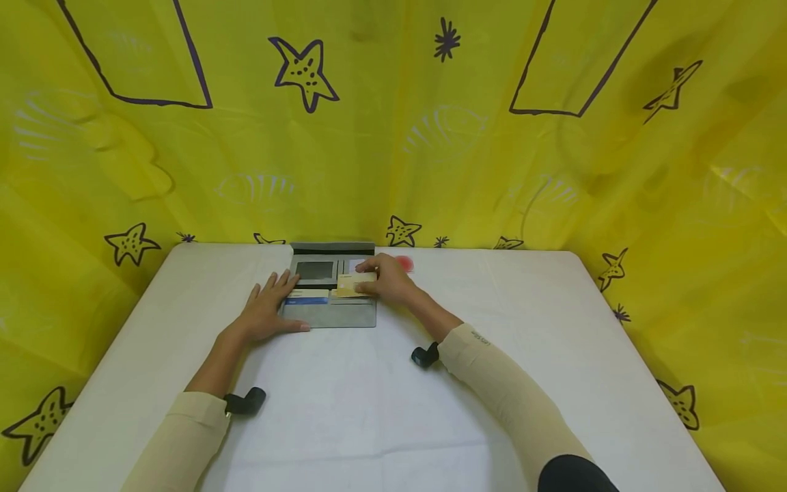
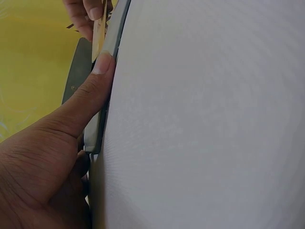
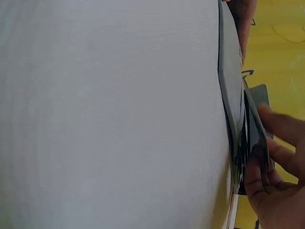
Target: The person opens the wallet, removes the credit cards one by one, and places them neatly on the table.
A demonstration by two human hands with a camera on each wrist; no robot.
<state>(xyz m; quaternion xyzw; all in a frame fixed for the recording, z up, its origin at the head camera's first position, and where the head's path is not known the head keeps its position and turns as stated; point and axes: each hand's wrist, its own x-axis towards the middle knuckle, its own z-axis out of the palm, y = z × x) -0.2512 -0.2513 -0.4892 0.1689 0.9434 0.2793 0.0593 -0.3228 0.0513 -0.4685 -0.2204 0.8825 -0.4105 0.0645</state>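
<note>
An unfolded grey wallet (image 1: 344,316) lies near the far edge of the table. My left hand (image 1: 267,311) rests along its left side, fingers spread and fairly straight, with the thumb (image 2: 90,88) pressing on the near edge. Between thumb and fingers, my right hand (image 1: 395,281) pinches a yellowish card (image 1: 352,285) over the wallet's right half. The card stands tilted at the card slots in the right wrist view; how deep its lower edge goes is hidden. A white and blue card (image 1: 307,299) sits in the left slot, below a dark window pocket (image 1: 315,271).
A white cloth covers the table (image 1: 381,403). A small red round spot (image 1: 404,263) shows just beyond my right hand. Close behind the table hangs a yellow curtain (image 1: 363,157) with drawn starfish. Both wrists carry small black cameras.
</note>
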